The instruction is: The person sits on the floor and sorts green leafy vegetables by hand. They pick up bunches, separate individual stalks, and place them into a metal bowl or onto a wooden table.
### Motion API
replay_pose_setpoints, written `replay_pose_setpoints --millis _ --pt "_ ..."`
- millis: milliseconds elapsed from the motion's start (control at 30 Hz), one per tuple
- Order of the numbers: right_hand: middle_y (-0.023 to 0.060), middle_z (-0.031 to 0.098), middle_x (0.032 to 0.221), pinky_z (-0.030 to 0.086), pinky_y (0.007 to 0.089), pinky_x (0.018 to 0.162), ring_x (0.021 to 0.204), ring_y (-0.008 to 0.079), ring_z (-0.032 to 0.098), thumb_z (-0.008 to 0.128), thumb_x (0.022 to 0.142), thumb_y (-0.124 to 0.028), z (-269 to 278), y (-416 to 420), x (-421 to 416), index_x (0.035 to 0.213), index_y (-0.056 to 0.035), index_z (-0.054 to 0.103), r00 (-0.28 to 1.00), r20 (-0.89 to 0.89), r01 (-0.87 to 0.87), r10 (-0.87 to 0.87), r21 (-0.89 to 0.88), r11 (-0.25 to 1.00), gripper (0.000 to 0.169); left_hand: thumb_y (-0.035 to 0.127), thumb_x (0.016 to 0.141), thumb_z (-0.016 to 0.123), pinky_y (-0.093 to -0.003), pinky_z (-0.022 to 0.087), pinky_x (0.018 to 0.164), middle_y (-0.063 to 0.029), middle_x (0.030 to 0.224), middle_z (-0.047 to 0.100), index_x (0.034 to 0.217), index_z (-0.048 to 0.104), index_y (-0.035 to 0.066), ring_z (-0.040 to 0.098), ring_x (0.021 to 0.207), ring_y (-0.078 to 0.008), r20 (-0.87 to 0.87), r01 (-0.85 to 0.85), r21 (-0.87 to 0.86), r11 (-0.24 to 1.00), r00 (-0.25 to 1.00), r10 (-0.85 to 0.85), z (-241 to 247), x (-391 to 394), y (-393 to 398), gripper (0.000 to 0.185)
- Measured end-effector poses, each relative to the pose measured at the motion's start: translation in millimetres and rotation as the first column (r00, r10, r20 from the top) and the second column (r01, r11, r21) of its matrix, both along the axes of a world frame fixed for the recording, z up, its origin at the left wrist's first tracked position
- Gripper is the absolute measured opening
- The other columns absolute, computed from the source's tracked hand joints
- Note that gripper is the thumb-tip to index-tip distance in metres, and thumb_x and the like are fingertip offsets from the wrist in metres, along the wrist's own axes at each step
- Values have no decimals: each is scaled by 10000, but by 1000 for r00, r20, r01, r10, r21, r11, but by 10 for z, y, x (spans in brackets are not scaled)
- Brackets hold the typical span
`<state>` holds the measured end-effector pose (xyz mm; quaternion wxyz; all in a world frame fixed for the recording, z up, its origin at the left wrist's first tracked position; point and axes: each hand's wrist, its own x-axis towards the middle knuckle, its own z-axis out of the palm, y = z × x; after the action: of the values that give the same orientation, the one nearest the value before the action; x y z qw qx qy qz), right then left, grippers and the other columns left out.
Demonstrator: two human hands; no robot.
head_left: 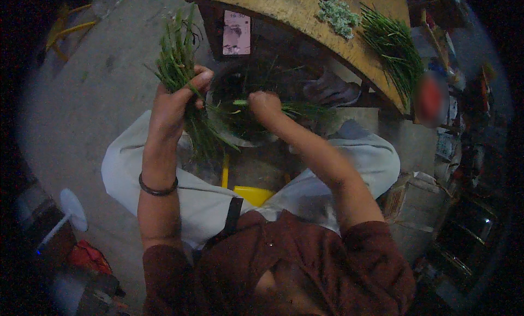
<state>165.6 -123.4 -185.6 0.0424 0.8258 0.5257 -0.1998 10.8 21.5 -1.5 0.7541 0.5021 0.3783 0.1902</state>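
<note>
My left hand (180, 95) is closed around a bunch of long green stems (175, 56), whose leaves hang below the fist. To its right, my right hand (265, 107) grips a few green stalks (299, 109); their pale ends poke out on its left side and the thin leaves trail to the right. Both hands are above a dark round basin (229, 129) between my knees, with loose green strands over it. On the wooden table (286, 7) lie a pale green leafy clump (337, 15) and a larger bundle of long green stems (393, 50).
A lit phone (236, 33) stands under the table edge, behind the basin. A yellow seat (254, 195) shows between my thighs. Cardboard (417, 197) is at the right, a white round-topped object (73, 209) and a red bag-like item (90, 256) at the lower left.
</note>
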Motion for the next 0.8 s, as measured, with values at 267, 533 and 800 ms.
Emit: replay_pose_setpoints --millis 267,533,800 --pt "146 587 1119 477 432 823 1030 324 568 547 775 -190 -745 108 61 1012 -23 613 844 -127 512 -521 -95 853 298 157 742 709 -198 371 477 -11 689 558 867 610 32 481 542 -76 -1 -21 0 1000 1000 21 34 -36 49 202" --pt "207 604 1012 484 449 787 917 370 598 573 775 -239 -142 23 190 978 -18 615 958 -195 203 -211 -64 977 303 160 754 699 -190 368 476 -4 683 548 867 611 35 468 525 -67 54 -58 11 998 997 57 87 -100 68 190" --pt "228 575 1049 483 476 773 932 391 581 545 809 -340 -145 336 556 1107 -7 507 814 -251 551 -525 46 833 448 160 748 703 -195 371 486 -1 692 550 862 611 35 477 552 -69 34 -57 0 998 998 57 152 -87 64 192"
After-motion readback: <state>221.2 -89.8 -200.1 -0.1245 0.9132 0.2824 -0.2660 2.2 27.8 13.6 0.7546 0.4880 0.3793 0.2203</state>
